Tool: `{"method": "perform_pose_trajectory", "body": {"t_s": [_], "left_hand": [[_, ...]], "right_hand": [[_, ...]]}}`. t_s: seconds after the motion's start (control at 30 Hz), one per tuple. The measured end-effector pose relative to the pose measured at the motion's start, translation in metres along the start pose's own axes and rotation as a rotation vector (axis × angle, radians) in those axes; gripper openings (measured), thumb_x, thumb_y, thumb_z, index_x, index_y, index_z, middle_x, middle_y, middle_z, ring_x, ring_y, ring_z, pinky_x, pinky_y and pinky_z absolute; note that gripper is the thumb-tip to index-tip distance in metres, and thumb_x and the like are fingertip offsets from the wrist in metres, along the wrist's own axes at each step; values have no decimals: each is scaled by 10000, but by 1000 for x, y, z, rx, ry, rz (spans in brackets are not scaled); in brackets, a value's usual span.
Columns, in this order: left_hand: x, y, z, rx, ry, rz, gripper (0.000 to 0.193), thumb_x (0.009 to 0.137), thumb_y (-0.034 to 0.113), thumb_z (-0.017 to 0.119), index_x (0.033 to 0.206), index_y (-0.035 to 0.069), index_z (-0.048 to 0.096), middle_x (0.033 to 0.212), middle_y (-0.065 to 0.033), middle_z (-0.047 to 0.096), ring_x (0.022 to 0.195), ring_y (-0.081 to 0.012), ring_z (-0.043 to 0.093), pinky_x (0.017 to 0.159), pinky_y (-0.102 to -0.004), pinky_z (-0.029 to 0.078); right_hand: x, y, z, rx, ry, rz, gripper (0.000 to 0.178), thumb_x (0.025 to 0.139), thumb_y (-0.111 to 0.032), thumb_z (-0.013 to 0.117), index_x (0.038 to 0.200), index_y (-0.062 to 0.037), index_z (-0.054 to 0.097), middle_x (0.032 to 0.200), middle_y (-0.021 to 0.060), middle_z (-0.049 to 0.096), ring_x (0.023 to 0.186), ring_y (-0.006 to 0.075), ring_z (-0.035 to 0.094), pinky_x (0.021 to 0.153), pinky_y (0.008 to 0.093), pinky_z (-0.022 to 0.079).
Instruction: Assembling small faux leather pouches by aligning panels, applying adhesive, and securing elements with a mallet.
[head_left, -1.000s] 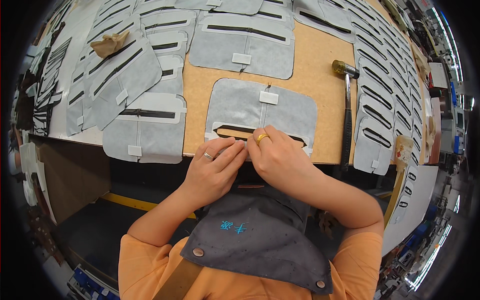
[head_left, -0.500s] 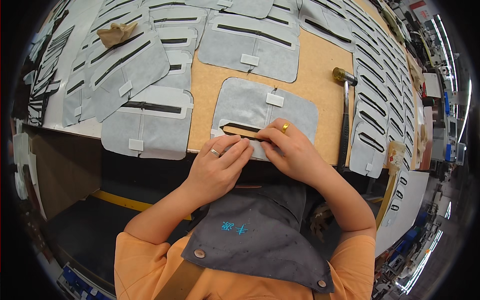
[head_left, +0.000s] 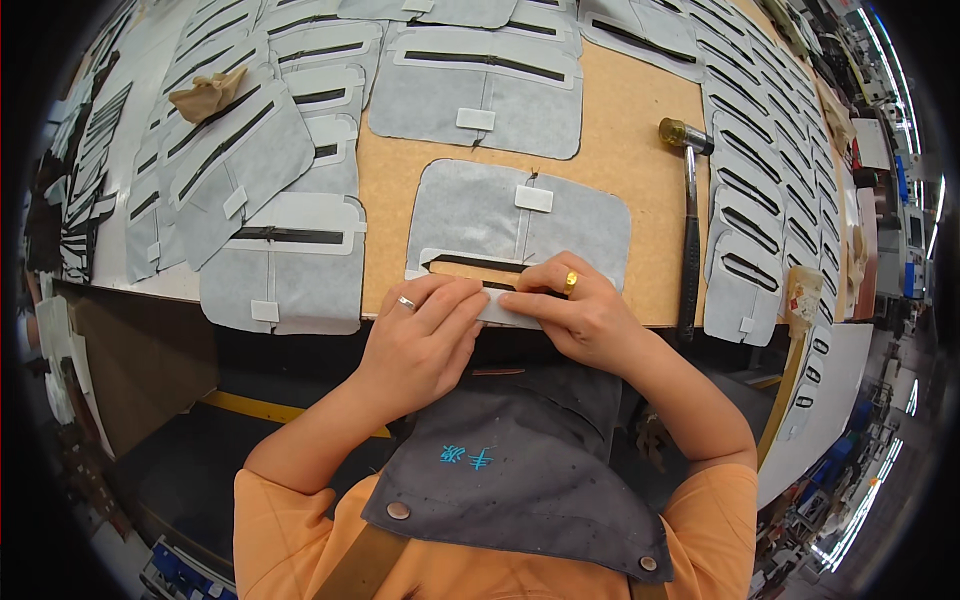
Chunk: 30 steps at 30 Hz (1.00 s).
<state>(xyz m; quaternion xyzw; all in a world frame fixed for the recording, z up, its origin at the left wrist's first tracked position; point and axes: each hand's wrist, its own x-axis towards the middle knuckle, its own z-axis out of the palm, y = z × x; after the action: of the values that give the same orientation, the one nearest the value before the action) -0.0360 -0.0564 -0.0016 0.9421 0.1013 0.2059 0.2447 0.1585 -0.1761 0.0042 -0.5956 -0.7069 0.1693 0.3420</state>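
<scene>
Both hands have slid a little toward the near edge of the panel since half a second ago, and the grey fabric panel (head_left: 480, 215) now lies squarer to the bench edge; the left hand (head_left: 420, 340) presses its fingertips (head_left: 470, 300) flat on the white strip (head_left: 505, 310) along the panel's near edge, not closed around anything; the right hand (head_left: 585, 315), with a gold ring on one finger, pinches and presses the same strip from the other side, fingertips of the two hands almost touching.

Just beyond the fingers runs the panel's black slit (head_left: 470, 264), its long axis left to right, parallel to the bench edge; the panel itself is wider than deep, rounded at its far corners, with a small white tab (head_left: 533, 198) at its far middle; it lies on the tan board (head_left: 640, 190), at the board's near edge.

Right of the right hand, a hammer (head_left: 690, 240) lies with its handle pointing toward the person and its brass head away; left of the left hand, another grey panel (head_left: 285, 265) overlaps the board's edge; farther out, rows of similar panels cover the bench on all sides; a crumpled tan scrap (head_left: 208, 92) sits on those at far left.

Below the hands hangs a dark grey apron (head_left: 520, 470); nothing lies between hands and panel.
</scene>
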Motion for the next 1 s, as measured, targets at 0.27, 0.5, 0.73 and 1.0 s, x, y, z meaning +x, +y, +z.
{"method": "perform_pose_trajectory", "body": {"t_s": [0.27,0.5,0.73,1.0], "left_hand": [[21,-5,-6,35,-103,-13,407,713,17,639,1116,66,624,1002,-26,570,911,-225,531,762,-359,395],[20,-5,-4,66,-113,56,401,697,42,638,1094,103,654,1006,2,576,884,-201,538,756,-345,390],[9,-1,-8,227,-152,127,447,729,107,582,1173,81,626,1102,-4,569,987,-182,541,788,-325,395],[5,1,-5,275,-124,127,483,721,70,591,1205,69,608,1128,-26,565,1011,-191,537,820,-337,404]], "right_hand": [[-11,-16,3,-276,62,-8,355,695,-29,637,1042,43,635,975,91,596,906,242,586,762,334,505],[-7,-37,12,-574,-31,-18,420,676,-90,604,1048,105,618,972,131,557,916,251,563,807,340,496],[-2,-38,16,-645,14,-20,355,702,-101,610,1000,89,639,920,107,551,859,217,541,757,318,472],[-14,-31,-3,-151,167,318,350,745,0,632,1093,40,614,976,111,596,917,270,572,808,371,461]]}}
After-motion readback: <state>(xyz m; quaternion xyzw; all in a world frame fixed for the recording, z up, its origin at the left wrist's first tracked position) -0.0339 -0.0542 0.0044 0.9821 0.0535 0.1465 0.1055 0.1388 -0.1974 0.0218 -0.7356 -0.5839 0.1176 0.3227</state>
